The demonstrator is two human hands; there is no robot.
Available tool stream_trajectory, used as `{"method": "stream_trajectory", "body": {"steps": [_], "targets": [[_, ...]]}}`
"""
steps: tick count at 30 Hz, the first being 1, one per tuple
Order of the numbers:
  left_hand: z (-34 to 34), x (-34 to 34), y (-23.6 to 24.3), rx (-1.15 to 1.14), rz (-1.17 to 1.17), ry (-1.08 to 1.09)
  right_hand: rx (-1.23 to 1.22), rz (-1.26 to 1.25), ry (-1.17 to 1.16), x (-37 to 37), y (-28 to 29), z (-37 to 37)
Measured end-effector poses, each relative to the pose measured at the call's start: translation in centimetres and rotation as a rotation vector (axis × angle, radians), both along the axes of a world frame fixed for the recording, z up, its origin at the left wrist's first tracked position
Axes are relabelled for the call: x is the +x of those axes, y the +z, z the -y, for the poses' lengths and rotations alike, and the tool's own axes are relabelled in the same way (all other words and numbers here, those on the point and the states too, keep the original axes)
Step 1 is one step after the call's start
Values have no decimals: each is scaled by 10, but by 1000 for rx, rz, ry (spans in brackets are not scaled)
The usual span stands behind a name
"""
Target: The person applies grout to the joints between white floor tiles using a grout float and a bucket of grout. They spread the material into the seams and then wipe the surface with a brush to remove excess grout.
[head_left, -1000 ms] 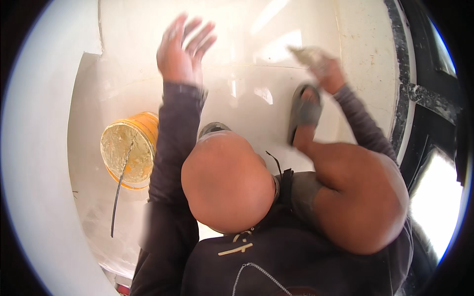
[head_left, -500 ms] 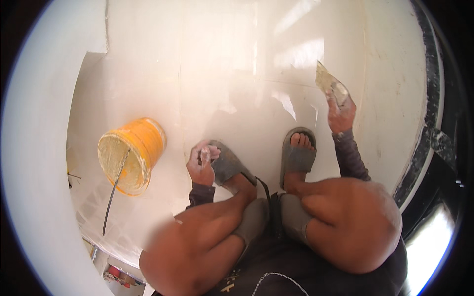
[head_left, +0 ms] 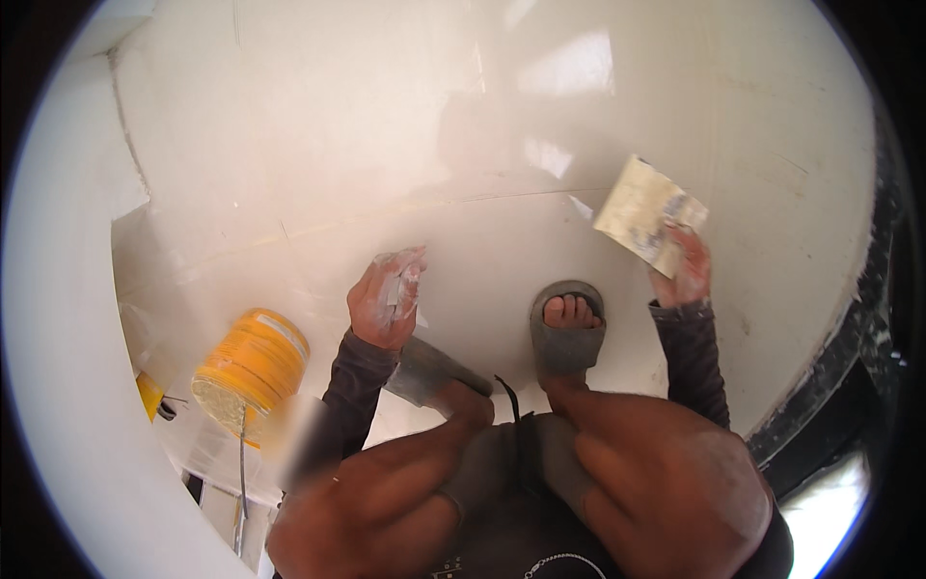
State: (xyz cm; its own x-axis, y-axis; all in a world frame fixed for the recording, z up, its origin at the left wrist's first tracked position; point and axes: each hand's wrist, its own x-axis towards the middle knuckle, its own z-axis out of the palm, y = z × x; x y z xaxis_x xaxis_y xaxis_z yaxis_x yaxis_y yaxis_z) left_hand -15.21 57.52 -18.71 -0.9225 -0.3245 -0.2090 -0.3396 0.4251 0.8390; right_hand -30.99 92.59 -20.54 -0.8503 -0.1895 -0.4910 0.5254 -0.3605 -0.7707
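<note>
My right hand [head_left: 683, 268] is shut on a wide flat putty blade [head_left: 648, 214], cream and smeared, held up against the white wall [head_left: 405, 125]. Lower down, my left hand [head_left: 384, 307] is curled around a small putty-caked tool [head_left: 405, 282] whose shape is hard to make out; it hovers just above my left grey sandal [head_left: 429, 372]. My right foot sits in the other grey sandal [head_left: 567, 333] on the white floor, between the two hands. Both forearms are in dark sleeves, and my bare knees fill the bottom of the view.
A yellow bucket [head_left: 249, 372] with a putty-crusted rim stands on the floor at my left, a thin wire handle hanging from it. A dark frame edge [head_left: 830, 386] runs along the right. A white wall corner [head_left: 125, 145] rises at the upper left.
My left hand has come down from high on the wall to beside my left foot. My right hand with the blade has shifted slightly right and lower.
</note>
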Motion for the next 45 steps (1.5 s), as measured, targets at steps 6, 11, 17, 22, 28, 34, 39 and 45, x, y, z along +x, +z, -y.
{"method": "stream_trajectory", "body": {"steps": [6, 11, 17, 22, 28, 34, 39, 45], "targets": [[-11, -21, -18, -138, -136, -112, 254, 153, -133, 0, 20, -31], [-38, -19, -15, -135, -143, -228, 294, 177, -245, 3, 26, -28], [-19, -47, -30, -359, -124, -236, 353, 37, -290, 3, 36, -13], [-68, -52, -37, -301, -136, -339, 1059, -410, 379, 12, 60, 17], [-86, 42, -17, -190, -159, -657, 1109, -1178, 815, 33, 28, 96], [-41, 120, -5, -287, -76, -492, 1299, -1157, 810, -11, 35, 150], [-44, 136, -4, -336, -32, -382, 1247, -1263, 940, -2, 39, 169], [-46, 138, -9, -314, -23, -331, 1263, -1333, 940, 76, -4, 166]]}}
